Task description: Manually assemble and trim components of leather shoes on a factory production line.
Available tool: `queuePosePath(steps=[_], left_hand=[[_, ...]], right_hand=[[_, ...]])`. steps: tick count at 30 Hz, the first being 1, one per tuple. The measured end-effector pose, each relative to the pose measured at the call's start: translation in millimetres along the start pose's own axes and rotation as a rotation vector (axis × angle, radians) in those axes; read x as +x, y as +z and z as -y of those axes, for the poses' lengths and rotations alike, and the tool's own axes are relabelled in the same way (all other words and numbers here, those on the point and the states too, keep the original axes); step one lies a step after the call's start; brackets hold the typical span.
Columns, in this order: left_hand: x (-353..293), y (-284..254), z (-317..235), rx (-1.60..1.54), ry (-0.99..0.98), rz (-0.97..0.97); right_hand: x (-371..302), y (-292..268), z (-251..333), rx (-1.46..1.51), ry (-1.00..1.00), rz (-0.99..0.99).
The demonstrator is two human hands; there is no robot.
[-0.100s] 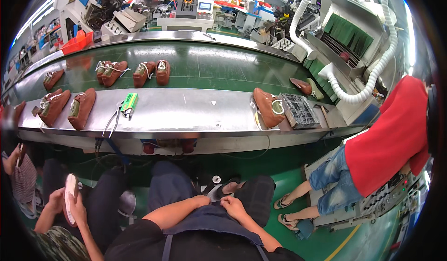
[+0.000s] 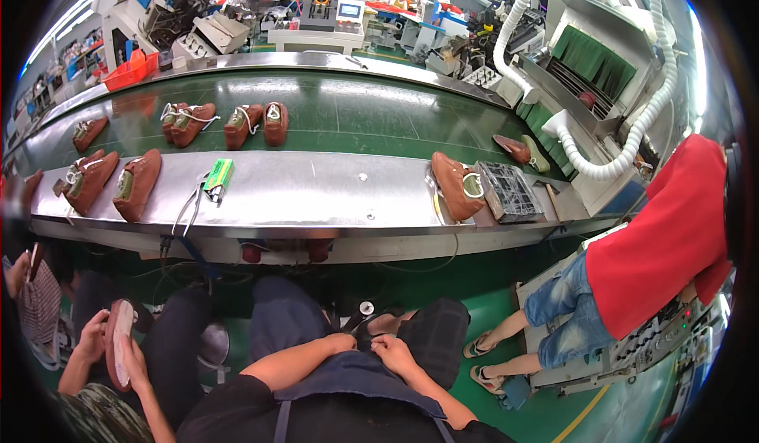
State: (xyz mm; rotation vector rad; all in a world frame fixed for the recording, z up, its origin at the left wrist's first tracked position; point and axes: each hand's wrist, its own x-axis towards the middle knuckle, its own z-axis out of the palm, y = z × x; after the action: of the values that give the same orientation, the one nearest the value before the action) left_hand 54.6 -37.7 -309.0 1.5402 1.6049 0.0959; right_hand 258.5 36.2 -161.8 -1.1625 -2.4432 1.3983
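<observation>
Nothing really moved since a moment before: left hand and right hand stayed curled together on the dark apron; whether they pinched anything, can't tell.

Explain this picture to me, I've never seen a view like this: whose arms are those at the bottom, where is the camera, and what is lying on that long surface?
The camera sits on a person's head and looks down through a very wide lens, so straight edges bend. The two forearms at the bottom are that person's own. The left hand and right hand meet in the lap over a dark apron; whether they hold something is too small to tell. Ahead runs a long steel bench with a green conveyor belt behind it. Brown shoes lie on both, plus a green packet and a dark tray. On the left, another person's hands hold a shoe sole. On the right stands a person in a red shirt.
</observation>
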Motion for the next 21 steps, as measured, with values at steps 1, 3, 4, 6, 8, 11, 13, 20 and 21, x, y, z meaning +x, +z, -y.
queuePosePath(steps=[1, 3, 4, 6, 8, 11, 13, 20, 21], left_hand=[[0.7, 3.1, 5.2, -0.033, 0.033, -0.024], [2.9, 4.4, 9.1, -0.045, 0.032, -0.023], [4.9, 1.9, 8.0, -0.057, 0.035, -0.020], [6.3, -0.7, 5.9, -0.031, 0.006, 0.022], [7.7, 0.6, 7.9, 0.000, 0.003, 0.018], [14.2, 0.3, 12.5, -0.035, -0.046, 0.065], [18.7, 5.0, 18.0, -0.040, -0.084, 0.057], [20.9, -4.0, 32.9, -0.050, -0.144, 0.078], [20.2, -8.8, 36.6, -0.055, -0.163, 0.044]], right_hand=[[1.0, -0.8, 4.9, 0.000, -0.002, 0.003], [5.0, -3.8, 9.7, 0.031, 0.031, 0.035], [8.1, -3.0, 6.2, 0.033, 0.033, 0.031], [13.0, 2.8, -7.5, 0.010, 0.027, 0.045], [21.1, 8.4, -23.9, 0.058, 0.000, 0.055], [29.9, 3.2, -16.6, 0.099, 0.048, 0.106], [39.0, 7.5, -26.1, 0.191, 0.020, 0.088], [70.1, 12.9, -44.7, 0.430, 0.003, 0.115], [78.2, 11.9, -48.8, 0.412, 0.031, 0.121]])
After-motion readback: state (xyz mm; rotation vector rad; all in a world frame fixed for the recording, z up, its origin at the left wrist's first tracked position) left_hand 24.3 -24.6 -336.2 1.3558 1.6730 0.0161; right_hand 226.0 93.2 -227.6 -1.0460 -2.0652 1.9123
